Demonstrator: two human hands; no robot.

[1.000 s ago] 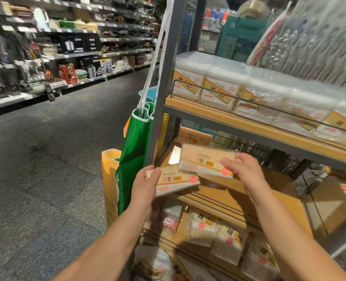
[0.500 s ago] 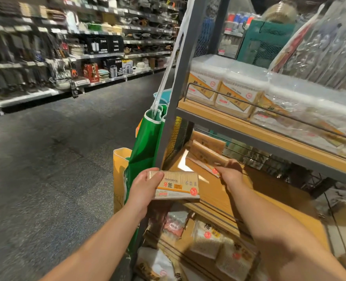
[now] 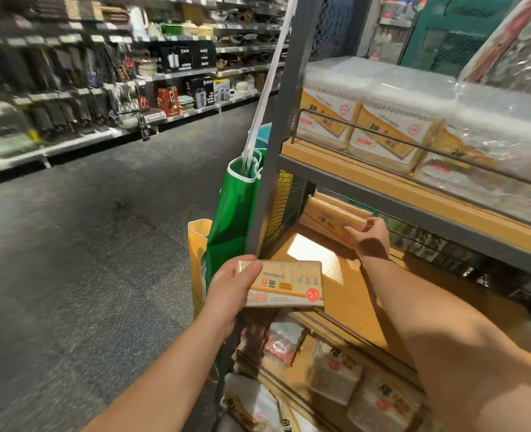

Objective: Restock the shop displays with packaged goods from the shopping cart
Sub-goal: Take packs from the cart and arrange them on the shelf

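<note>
A toothpick pack (image 3: 335, 218) has been carried onto the middle shelf (image 3: 367, 285) by the right hand (image 3: 371, 235), still gripped; another pack (image 3: 284, 283) is held ready in the left hand (image 3: 233, 288).

Left grip (image 3: 233, 286) and right grip (image 3: 371, 236) clasped, outstretched

Glossy plastic wraps the toothpick pack (image 3: 284, 283); beside that grip, a matt grey metal post (image 3: 276, 151) and smooth wood-look shelf (image 3: 345, 275).

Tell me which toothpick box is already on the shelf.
The toothpick box in the right hand, at the back of the middle shelf. The left hand holds the other box in front of it.
</note>
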